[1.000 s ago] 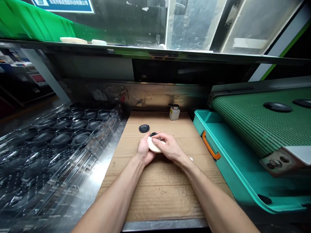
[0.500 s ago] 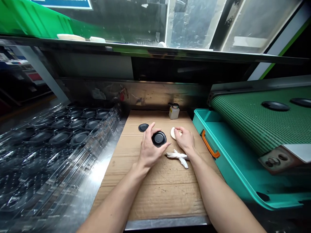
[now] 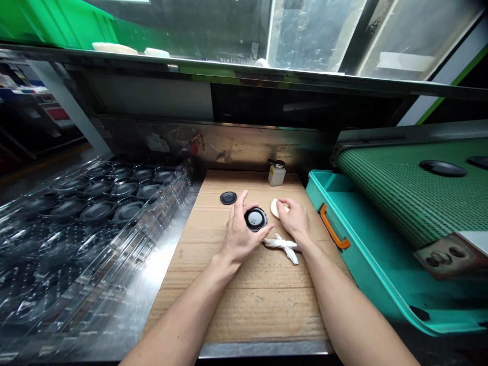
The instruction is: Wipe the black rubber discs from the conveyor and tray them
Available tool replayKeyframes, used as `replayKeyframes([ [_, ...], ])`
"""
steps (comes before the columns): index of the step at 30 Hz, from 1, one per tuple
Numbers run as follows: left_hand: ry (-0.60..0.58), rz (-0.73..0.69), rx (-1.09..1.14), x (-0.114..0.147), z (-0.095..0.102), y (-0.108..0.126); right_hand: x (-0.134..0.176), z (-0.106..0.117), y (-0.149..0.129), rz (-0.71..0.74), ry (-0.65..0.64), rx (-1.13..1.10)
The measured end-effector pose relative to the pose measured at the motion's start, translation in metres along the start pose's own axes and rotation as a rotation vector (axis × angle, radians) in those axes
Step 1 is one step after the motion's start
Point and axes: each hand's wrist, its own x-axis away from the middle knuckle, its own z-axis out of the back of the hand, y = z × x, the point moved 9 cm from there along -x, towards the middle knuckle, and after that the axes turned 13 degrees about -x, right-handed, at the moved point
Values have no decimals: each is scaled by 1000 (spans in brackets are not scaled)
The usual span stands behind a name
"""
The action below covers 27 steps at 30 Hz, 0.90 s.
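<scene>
Both forearms are bare and enter from the bottom of the view, converging forward over the cardboard sheet [image 3: 263, 310]. Left forearm [image 3: 183, 310] crosses near the sheet's near-left corner; right forearm [image 3: 345, 300] covers its near-right corner. Left hand [image 3: 238, 239]: above the sheet's middle, back of hand visible, index finger and thumb arched apart in a C-shaped grip opening rightward; remaining fingers partly hidden. Right hand [image 3: 294, 218]: closer to the sheet's right edge, back of hand uppermost, fingers bent, thumb and forefinger pinched leftward. Hands apart, not touching.
</scene>
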Motion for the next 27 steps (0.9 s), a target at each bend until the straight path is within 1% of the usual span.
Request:
replayKeyframes([
  [2, -31, 23, 34, -1, -3, -4, 0, 0, -1, 2, -1, 6],
  [4, -97, 57, 48, -3, -7, -12, 0, 1, 0, 0, 4, 15],
  [5, -131, 72, 19, -4, -8, -18, 0, 1, 0, -2, 6, 19],
  [8, -202, 104, -226, -9, -8, -41, 0, 0, 2, -13, 9, 17],
  [10, -219, 118, -424, -11, -5, -56, 0, 0, 2, -16, 6, 6],
  [12, -205, 129, -574, -11, -1, -67, 0, -1, 2, -18, -1, 0],
  [14, -172, 133, -656, -12, 5, -72, 0, -1, 2, -29, -8, 3],
  [16, -189, 148, -646, -11, 8, -76, 0, -1, 2, -45, -11, 3],
  [18, -274, 146, -590, -9, 6, -75, 0, -1, 2, -53, -17, -5],
  [21, -445, 50, -539, -4, 0, -63, 0, -1, 1, -63, -29, -14],
  [23, -529, -26, -529, -1, 0, -53, 0, -1, 2, -65, -31, -16],
  [25, -578, -51, -542, 1, 9, -49, 0, -1, 2, -65, -28, -15],
  [27, -609, -36, -582, 5, 25, -52, -1, -1, 2, -69, -28, -10],
])
